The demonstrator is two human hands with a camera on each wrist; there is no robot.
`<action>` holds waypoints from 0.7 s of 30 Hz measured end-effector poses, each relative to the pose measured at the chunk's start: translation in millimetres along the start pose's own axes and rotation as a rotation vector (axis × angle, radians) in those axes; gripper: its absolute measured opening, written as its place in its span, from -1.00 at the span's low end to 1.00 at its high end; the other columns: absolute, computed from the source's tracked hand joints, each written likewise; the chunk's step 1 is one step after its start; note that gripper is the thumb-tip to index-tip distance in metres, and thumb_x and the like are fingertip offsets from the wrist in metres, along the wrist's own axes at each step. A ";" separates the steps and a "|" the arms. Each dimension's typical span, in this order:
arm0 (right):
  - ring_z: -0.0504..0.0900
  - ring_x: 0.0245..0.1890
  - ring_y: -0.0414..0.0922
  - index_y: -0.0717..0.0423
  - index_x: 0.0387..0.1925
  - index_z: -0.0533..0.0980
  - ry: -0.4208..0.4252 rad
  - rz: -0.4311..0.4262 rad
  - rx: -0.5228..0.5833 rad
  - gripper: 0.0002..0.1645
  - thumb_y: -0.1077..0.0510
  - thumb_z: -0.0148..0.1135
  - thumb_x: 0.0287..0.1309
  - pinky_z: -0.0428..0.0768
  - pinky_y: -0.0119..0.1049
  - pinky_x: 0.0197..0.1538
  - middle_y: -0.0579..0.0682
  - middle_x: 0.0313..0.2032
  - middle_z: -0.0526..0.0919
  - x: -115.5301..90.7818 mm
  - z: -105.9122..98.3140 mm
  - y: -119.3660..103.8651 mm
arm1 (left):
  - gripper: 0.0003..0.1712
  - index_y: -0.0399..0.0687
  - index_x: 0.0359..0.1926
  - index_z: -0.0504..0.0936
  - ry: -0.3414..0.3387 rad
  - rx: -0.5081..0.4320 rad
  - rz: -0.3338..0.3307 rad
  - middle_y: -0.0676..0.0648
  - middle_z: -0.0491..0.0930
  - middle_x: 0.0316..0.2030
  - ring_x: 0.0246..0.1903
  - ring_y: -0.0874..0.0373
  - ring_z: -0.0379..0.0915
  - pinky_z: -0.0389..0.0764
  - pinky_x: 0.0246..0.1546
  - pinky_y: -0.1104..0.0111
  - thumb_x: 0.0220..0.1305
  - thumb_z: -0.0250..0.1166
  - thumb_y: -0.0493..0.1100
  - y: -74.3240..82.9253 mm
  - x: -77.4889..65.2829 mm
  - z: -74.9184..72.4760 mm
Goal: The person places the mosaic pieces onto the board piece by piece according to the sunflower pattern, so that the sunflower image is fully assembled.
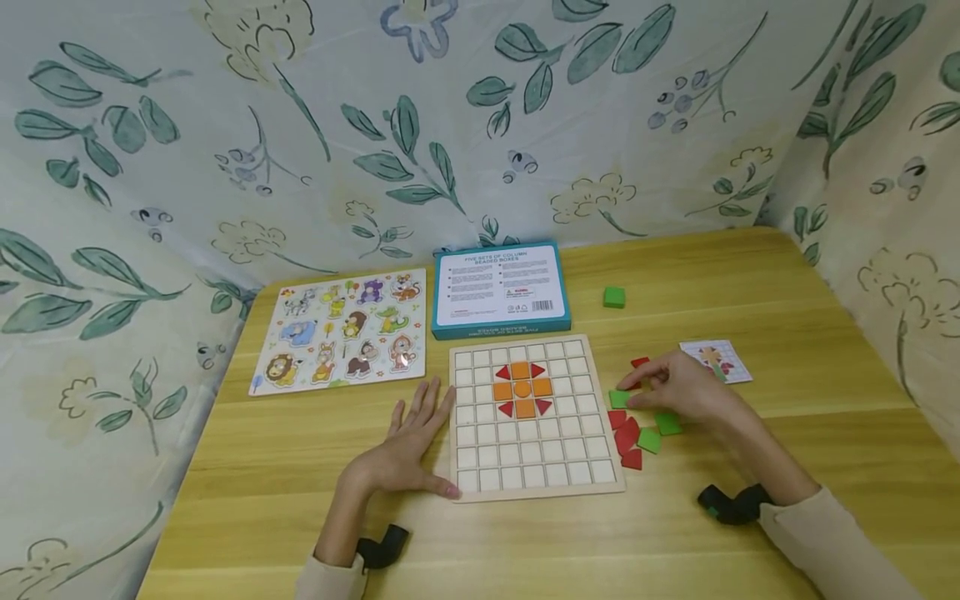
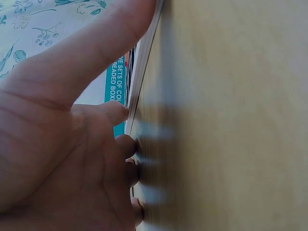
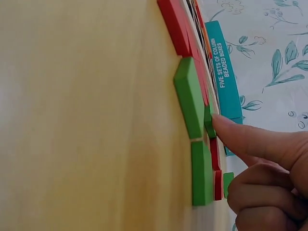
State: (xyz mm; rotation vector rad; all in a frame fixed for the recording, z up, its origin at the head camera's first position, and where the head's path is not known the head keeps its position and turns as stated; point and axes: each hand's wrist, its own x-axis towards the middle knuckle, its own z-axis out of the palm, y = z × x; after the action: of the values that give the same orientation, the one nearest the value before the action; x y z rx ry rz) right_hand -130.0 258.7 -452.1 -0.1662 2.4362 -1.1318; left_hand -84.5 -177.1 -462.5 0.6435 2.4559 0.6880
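A white grid board (image 1: 525, 454) in a pale wooden frame lies on the table, with orange pieces (image 1: 521, 370) and small red triangles (image 1: 537, 372) forming a pattern in its upper middle. My left hand (image 1: 405, 450) rests spread along the board's left edge, thumb at the near left corner. Right of the board, my right hand (image 1: 678, 387) pinches a green tile (image 1: 619, 399) between thumb and forefinger. In the right wrist view the thumb meets this green tile (image 3: 210, 120). Around it lie red pieces (image 1: 627, 435) and other green tiles (image 1: 648, 441).
Behind the board lies a teal and white box (image 1: 498, 287). An animal picture puzzle (image 1: 341, 333) is at the left. One green block (image 1: 614, 297) sits apart at the back right. A pattern card (image 1: 731, 358) lies partly behind my right hand. Floral cloth (image 1: 480, 125) hangs behind the table.
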 end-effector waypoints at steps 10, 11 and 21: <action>0.17 -0.59 -0.20 0.14 0.00 0.75 -0.037 -0.033 0.034 -0.64 0.13 0.52 0.15 0.10 -0.38 -0.54 -0.15 -0.62 0.15 2.2 1.9 0.2 | 0.63 0.03 0.67 -0.41 -0.002 -0.022 -0.007 -0.17 -0.70 0.62 0.61 -0.15 -0.85 -0.63 0.55 -0.24 -0.06 0.64 0.22 -0.3 -1.4 -1.0; 0.17 -0.59 -0.20 0.14 0.00 0.75 -0.026 -0.031 0.029 -0.64 0.13 0.52 0.16 0.11 -0.38 -0.54 -0.15 -0.61 0.15 2.0 1.6 0.3 | 0.63 0.03 0.67 -0.41 -0.003 -0.022 -0.005 -0.17 -0.70 0.62 0.61 -0.15 -0.85 -0.63 0.55 -0.24 -0.06 0.64 0.22 -0.4 -1.2 -1.0; 0.13 -0.58 -0.21 0.15 -0.01 0.74 0.006 -0.018 -0.008 -0.60 0.16 0.56 0.09 0.08 -0.37 -0.53 -0.16 -0.61 0.11 0.6 -2.0 0.0 | 0.62 0.03 0.67 -0.39 -0.006 -0.029 -0.002 -0.17 -0.69 0.62 0.61 -0.16 -0.85 -0.63 0.55 -0.24 -0.04 0.64 0.22 -0.1 -0.2 -1.8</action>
State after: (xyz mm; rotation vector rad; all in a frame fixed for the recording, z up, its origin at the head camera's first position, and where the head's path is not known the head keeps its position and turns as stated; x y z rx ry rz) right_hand -131.4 259.9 -451.1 -0.1881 2.4489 -1.1322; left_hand -85.5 -177.9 -461.1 0.6307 2.4364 0.7183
